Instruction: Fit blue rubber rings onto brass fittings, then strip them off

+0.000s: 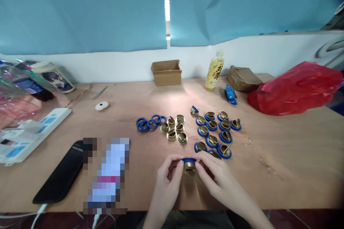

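Note:
Near the table's front edge, my left hand (170,173) and my right hand (211,173) pinch a brass fitting (189,166) from both sides. A blue ring (189,160) sits around its upper end, and the fingertips of both hands press on that ring. Just beyond my right hand lie several brass fittings with blue rings (212,141) on them. To their left is a cluster of bare brass fittings (172,135). Loose blue rings (152,124) lie in a small pile beside that cluster.
A black phone (60,173) and a second phone with a blurred screen (110,171) lie at left, near a white power strip (40,132). Behind are a cardboard box (167,73), a yellow drink bottle (215,70) and a red plastic bag (295,87). Thin wires (270,168) lie at right.

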Tool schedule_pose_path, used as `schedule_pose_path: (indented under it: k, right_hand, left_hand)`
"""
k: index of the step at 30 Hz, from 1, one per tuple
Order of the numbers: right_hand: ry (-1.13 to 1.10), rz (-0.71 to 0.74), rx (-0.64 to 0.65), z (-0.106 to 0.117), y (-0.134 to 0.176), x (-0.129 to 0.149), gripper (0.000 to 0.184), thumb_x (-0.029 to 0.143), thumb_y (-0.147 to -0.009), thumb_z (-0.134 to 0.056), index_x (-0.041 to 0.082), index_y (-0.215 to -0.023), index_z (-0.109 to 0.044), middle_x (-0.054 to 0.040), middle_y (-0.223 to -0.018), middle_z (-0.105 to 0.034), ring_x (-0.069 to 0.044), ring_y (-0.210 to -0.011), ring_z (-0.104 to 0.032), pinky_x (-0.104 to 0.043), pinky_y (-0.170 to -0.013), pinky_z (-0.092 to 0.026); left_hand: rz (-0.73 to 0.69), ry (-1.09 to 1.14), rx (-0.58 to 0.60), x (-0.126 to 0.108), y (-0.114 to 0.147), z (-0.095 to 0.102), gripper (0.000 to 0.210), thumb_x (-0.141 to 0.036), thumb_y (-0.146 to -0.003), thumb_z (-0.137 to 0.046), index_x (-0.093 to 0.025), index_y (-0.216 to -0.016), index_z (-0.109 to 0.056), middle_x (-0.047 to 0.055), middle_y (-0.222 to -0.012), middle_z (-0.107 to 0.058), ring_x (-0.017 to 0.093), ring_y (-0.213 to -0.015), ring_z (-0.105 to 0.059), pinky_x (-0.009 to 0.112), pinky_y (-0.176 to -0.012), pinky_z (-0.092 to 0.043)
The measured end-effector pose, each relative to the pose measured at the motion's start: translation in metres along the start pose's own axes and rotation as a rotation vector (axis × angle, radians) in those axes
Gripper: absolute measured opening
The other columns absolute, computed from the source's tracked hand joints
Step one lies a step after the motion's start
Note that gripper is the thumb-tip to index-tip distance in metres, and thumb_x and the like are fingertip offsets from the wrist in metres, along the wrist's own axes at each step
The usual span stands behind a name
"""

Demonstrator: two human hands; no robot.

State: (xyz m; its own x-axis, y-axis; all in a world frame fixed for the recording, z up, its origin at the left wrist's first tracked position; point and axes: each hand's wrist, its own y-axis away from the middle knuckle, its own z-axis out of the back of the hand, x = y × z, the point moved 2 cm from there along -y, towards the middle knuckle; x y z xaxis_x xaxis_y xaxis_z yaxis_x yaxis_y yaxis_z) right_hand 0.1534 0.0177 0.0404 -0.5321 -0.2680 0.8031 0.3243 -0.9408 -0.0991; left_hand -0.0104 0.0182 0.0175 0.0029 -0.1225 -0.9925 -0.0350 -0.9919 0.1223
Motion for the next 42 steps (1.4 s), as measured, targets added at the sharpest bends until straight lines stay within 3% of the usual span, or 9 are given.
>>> schedule_pose_path:
  k: [6,10,17,22,26,31,34,37,42]
  right_hand:
    - [-0.028,0.096,-0.053,-0.004,0.001,0.001,0.023,0.015,-0.096,-0.042,0.023,-0.11,-0.058,-0.0065,-0.108,-0.062,-0.019,-0.101,-0.062,-0.029,-0.085,-0.051]
    - [-0.029,0.136,-0.057,-0.008,0.001,0.001,0.023,0.012,-0.096,-0.043,0.024,-0.109,-0.058,-0.0057,-0.111,-0.062,-0.018,-0.107,-0.06,-0.03,-0.093,-0.049]
    - [-0.022,0.209,-0.102,-0.008,0.002,0.005,0.025,0.012,-0.095,-0.043,0.025,-0.11,-0.059,-0.005,-0.11,-0.063,-0.017,-0.106,-0.062,-0.028,-0.091,-0.05]
    - [0.106,0.221,-0.288,0.017,0.004,0.002,0.021,0.017,-0.095,-0.045,0.023,-0.108,-0.061,-0.0053,-0.104,-0.068,-0.018,-0.098,-0.066,-0.026,-0.083,-0.053]
    - [0.352,-0.135,-0.488,0.072,0.019,-0.026,0.02,0.035,-0.092,-0.05,0.025,-0.099,-0.065,-0.0037,-0.09,-0.073,-0.019,-0.074,-0.07,-0.027,-0.064,-0.053]
    - [0.529,-0.466,-0.37,0.133,0.059,-0.084,0.031,0.055,-0.079,-0.052,0.027,-0.08,-0.066,-0.0053,-0.058,-0.066,-0.023,-0.045,-0.061,-0.034,-0.045,-0.043]
    - [0.531,-0.594,-0.303,0.142,0.082,-0.115,0.034,0.061,-0.068,-0.061,0.028,-0.074,-0.064,-0.0035,-0.049,-0.06,-0.025,-0.042,-0.059,-0.035,-0.044,-0.042]
    - [0.514,-0.597,-0.254,0.139,0.091,-0.134,0.038,0.061,-0.057,-0.066,0.027,-0.072,-0.059,0.0002,-0.043,-0.055,-0.025,-0.041,-0.058,-0.035,-0.041,-0.04]
    - [0.457,-0.562,-0.189,0.136,0.081,-0.142,0.036,0.059,-0.063,-0.061,0.025,-0.075,-0.055,0.0009,-0.047,-0.055,-0.023,-0.045,-0.058,-0.035,-0.048,-0.044]
  left_hand:
    - [-0.032,0.012,0.071,0.007,0.0,-0.001,0.019,-0.032,-0.089,-0.059,-0.018,-0.101,-0.065,0.008,-0.104,-0.069,0.02,-0.099,-0.066,0.03,-0.09,-0.052]
    - [-0.074,-0.012,0.086,0.007,0.001,-0.001,0.017,-0.028,-0.089,-0.059,-0.018,-0.1,-0.065,0.01,-0.116,-0.065,0.023,-0.112,-0.062,0.032,-0.097,-0.049]
    - [-0.063,0.023,0.116,0.006,0.001,-0.001,0.013,-0.027,-0.089,-0.059,-0.019,-0.098,-0.064,0.007,-0.106,-0.07,0.02,-0.104,-0.066,0.031,-0.094,-0.051]
    - [-0.046,0.07,0.055,0.012,0.002,0.0,0.01,-0.028,-0.086,-0.062,-0.018,-0.089,-0.063,0.009,-0.106,-0.071,0.022,-0.106,-0.066,0.031,-0.093,-0.053]
    - [-0.032,0.08,0.038,0.017,0.001,0.0,0.01,-0.028,-0.085,-0.064,-0.018,-0.085,-0.062,0.009,-0.107,-0.071,0.022,-0.106,-0.067,0.032,-0.093,-0.054]
    - [-0.036,0.069,0.038,0.02,0.001,0.0,0.01,-0.029,-0.085,-0.065,-0.019,-0.085,-0.063,0.008,-0.107,-0.071,0.021,-0.105,-0.067,0.03,-0.092,-0.054]
    - [-0.046,0.051,0.044,0.021,0.002,0.001,0.009,-0.029,-0.085,-0.065,-0.019,-0.086,-0.063,0.007,-0.106,-0.071,0.02,-0.104,-0.067,0.029,-0.091,-0.054]
    - [-0.053,0.036,0.044,0.022,0.001,0.001,0.009,-0.028,-0.085,-0.065,-0.02,-0.086,-0.063,0.007,-0.107,-0.071,0.02,-0.103,-0.068,0.029,-0.091,-0.055]
    - [-0.052,0.023,0.051,0.024,0.002,0.001,0.01,-0.03,-0.086,-0.064,-0.02,-0.087,-0.063,0.007,-0.108,-0.071,0.02,-0.105,-0.067,0.029,-0.09,-0.055]
